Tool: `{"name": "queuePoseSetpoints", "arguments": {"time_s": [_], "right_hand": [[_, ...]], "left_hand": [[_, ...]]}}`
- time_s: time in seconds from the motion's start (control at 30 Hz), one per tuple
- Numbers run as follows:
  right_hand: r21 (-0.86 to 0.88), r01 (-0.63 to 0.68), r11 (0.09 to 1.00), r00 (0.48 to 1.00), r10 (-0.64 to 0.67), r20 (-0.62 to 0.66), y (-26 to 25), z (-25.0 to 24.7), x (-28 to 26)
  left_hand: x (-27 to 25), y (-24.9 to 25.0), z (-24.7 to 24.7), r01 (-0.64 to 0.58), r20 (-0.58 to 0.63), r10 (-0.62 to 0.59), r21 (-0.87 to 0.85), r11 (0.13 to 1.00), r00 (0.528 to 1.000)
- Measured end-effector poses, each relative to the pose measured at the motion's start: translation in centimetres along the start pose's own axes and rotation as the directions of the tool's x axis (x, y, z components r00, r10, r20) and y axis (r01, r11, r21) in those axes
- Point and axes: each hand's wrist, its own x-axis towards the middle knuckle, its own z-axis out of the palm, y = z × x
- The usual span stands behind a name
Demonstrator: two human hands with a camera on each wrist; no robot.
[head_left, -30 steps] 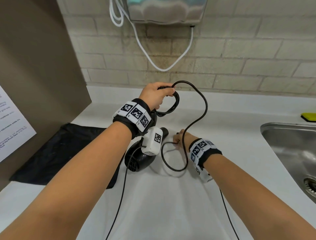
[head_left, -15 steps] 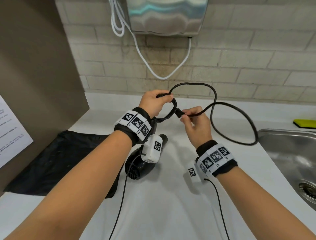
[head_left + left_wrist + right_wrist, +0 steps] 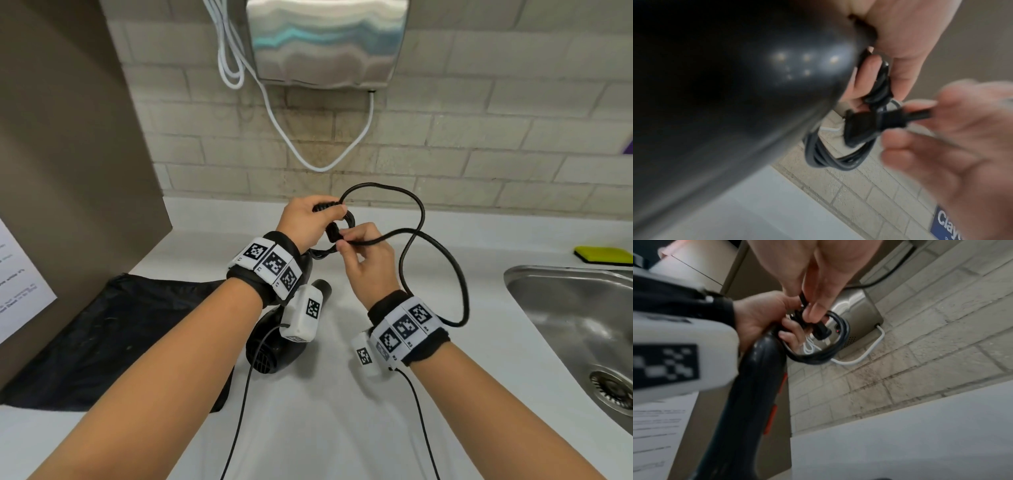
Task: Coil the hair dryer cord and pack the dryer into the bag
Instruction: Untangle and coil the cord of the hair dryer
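The black hair dryer (image 3: 270,349) stands with its grille end on the white counter, handle up. My left hand (image 3: 308,219) grips the top of the handle together with a small coil of the black cord (image 3: 830,160). From that hand the loose cord (image 3: 421,219) arcs up and sweeps right in a big loop behind my right wrist. My right hand (image 3: 363,260) pinches the cord just behind the plug (image 3: 861,126) and holds it against the coil (image 3: 830,352). The black bag (image 3: 113,339) lies flat on the counter to the left.
A steel sink (image 3: 565,308) is set in the counter at the right, a yellow sponge (image 3: 603,255) behind it. A wall hand dryer (image 3: 325,41) with a white cable (image 3: 318,164) hangs above. A brown partition (image 3: 68,171) with a paper sheet (image 3: 17,284) bounds the left.
My right hand rose from the counter with the plug end and brought it to my left hand. The loose loop swung out to the right and shrank. The left hand stayed put.
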Motion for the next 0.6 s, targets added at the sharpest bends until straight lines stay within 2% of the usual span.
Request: {"name": "queuePoseSetpoints", "arguments": {"time_s": [0.13, 0.23, 0.3, 0.43, 0.5, 0.53, 0.57, 0.6], "right_hand": [[-0.219, -0.136, 0.966, 0.99, 0.122, -0.077, 0.7, 0.4, 1.0], [-0.118, -0.207, 0.971, 0.976, 0.196, -0.095, 1.2, 0.9, 1.6], [-0.018, -0.262, 0.965, 0.964, 0.261, -0.046, 1.3, 1.0, 1.9], [-0.176, -0.296, 0.939, 0.942, 0.317, 0.11, 1.3, 0.2, 1.1], [-0.209, -0.305, 0.929, 0.922, 0.343, 0.181, 1.9, -0.2, -0.5], [-0.226, -0.351, 0.909, 0.892, 0.398, 0.214, 2.6, -0.3, -1.4], [-0.276, -0.419, 0.865, 0.837, 0.486, 0.252, 3.5, -0.6, -2.2], [-0.428, -0.466, 0.774, 0.746, 0.604, 0.281, 4.6, -1.0, -2.9]], "left_hand": [[-0.6, 0.3, 1.1, 0.014, 0.063, -0.012, -0.029, 0.999, 0.998], [-0.6, 0.3, 1.1, 0.065, 0.096, -0.058, -0.071, 0.995, 0.994], [-0.6, 0.3, 0.9, 0.083, 0.119, -0.075, -0.069, 0.994, 0.99], [-0.4, 0.3, 0.4, 0.09, 0.112, -0.079, -0.094, 0.992, 0.991], [-0.1, 0.2, -0.1, 0.086, 0.071, -0.078, -0.121, 0.989, 0.994], [0.1, 0.1, -0.5, 0.08, 0.036, -0.076, -0.13, 0.988, 0.996], [0.3, 0.1, -0.8, 0.079, 0.003, -0.079, -0.142, 0.987, 0.997], [0.5, -0.1, -1.2, 0.082, -0.021, -0.086, -0.16, 0.984, 0.996]]}}
